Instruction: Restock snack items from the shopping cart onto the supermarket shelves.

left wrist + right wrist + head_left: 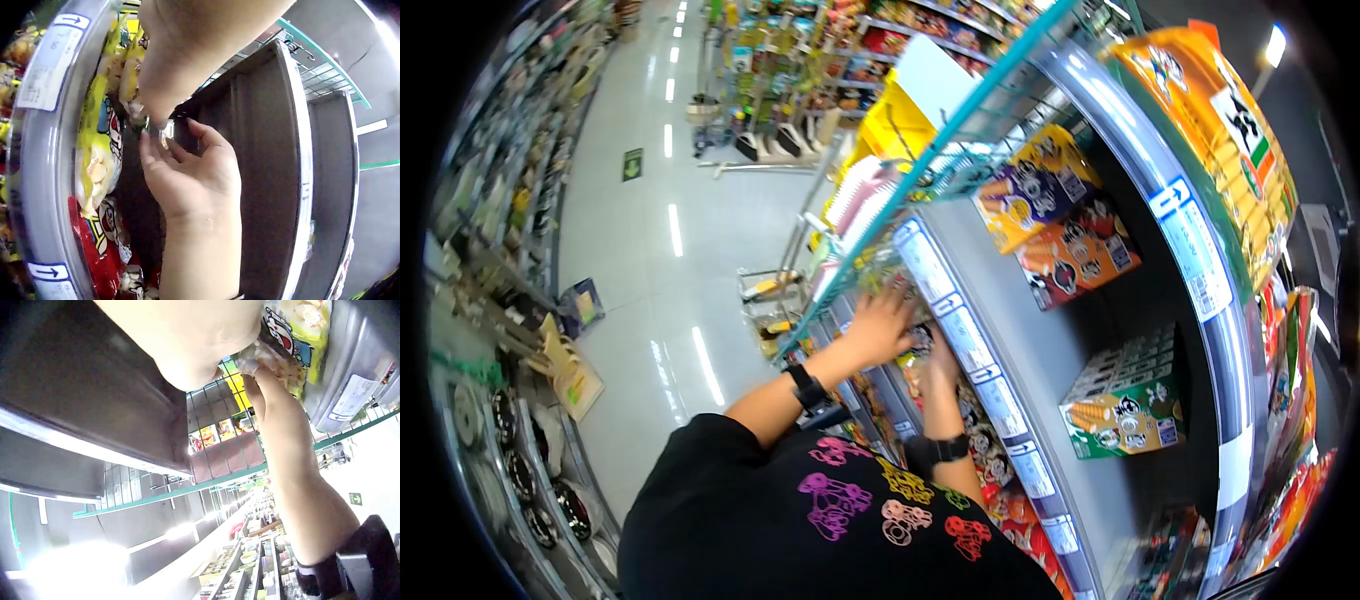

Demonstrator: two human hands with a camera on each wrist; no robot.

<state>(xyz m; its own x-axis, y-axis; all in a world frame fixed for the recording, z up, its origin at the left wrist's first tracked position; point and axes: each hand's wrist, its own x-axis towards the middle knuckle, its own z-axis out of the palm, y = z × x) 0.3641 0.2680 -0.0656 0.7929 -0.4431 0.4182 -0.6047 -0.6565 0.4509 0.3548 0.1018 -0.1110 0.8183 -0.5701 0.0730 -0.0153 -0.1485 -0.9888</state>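
As both arms reach behind the price rail [970,345], left hand [880,325] and right hand [194,181] each pinch the crimped edge of a yellow snack bag [300,325] just inside the rail. Judgement: best moved squarely, without snagging the red packets [94,250] further along the rail.

The left hand [181,50] was a blur cut off by its wrist view's top edge; the right hand [187,337] likewise in its own; the small shiny thing [162,130] at their fingertips was too blurred to identify; the price labels [962,335] were too small to read.
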